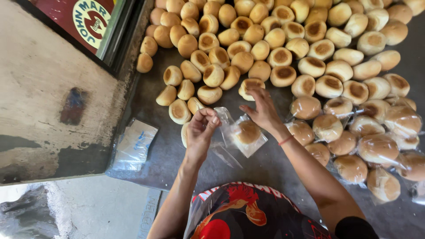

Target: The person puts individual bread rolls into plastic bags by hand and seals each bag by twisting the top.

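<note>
Dark metal table (155,150), bare buns (248,40)

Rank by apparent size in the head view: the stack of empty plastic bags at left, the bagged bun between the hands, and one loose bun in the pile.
1. Stack of empty bags, clearly largest.
2. Bagged bun.
3. Loose bun.
The two buns look about alike; only the wrapper makes the bagged one bigger.
</note>
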